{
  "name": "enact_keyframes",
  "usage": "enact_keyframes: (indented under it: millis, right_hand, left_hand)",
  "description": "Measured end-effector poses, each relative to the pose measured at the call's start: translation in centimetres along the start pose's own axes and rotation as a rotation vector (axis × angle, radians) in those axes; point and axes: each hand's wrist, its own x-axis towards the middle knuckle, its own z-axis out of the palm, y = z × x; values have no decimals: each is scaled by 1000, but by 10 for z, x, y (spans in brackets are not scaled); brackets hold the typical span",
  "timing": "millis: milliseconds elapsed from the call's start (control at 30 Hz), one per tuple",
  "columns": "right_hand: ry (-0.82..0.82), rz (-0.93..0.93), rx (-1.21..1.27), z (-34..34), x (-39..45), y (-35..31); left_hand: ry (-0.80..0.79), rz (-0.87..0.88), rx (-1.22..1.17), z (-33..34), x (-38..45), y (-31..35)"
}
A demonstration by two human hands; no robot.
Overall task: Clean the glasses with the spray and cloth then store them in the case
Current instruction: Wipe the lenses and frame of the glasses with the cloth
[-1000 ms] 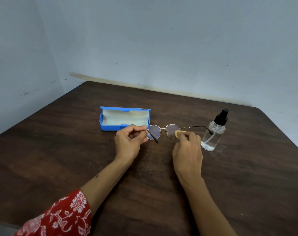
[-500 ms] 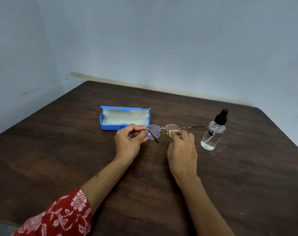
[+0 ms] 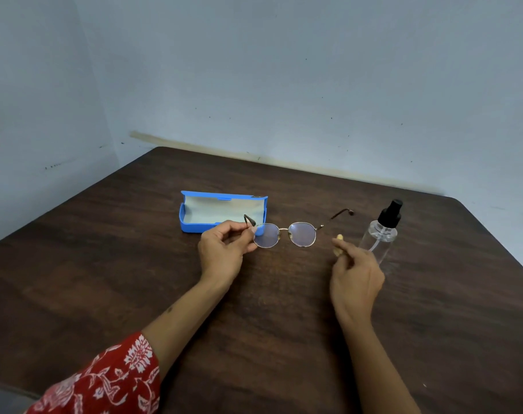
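Observation:
Round gold-rimmed glasses (image 3: 287, 234) hang above the table, arms unfolded, lenses facing me. My left hand (image 3: 224, 249) pinches them at the left hinge. My right hand (image 3: 355, 273) is off to the right of the glasses, apart from them, fingers closed on a small yellow cloth (image 3: 339, 243) that pokes out between fingertips. The clear spray bottle (image 3: 379, 237) with a black nozzle stands upright just behind my right hand. The blue case (image 3: 221, 212) lies open with a pale lining, behind my left hand.
The dark wooden table (image 3: 134, 279) fills the view. Blue-grey walls close it in at the back and on the left. Its right corner edge runs down past the bottle. A red patterned sleeve (image 3: 104, 380) covers my left upper forearm.
My right hand has pulled the cloth off the right lens and moved right, toward the bottle. The glasses have turned so both lenses show fully. My left hand keeps its hold.

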Motion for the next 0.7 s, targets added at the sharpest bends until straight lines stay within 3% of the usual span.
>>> enact_keyframes:
  millis: [167, 467, 700]
  right_hand:
    - [-91, 64, 236, -1, 2, -4]
    - [-172, -134, 288, -4, 7, 1]
    - [-189, -68, 380, -7, 7, -4]
  left_hand:
    - [-34, -8, 43, -2, 3, 0]
    - [-129, -35, 52, -6, 8, 5]
    - [-241, -245, -132, -13, 15, 17]
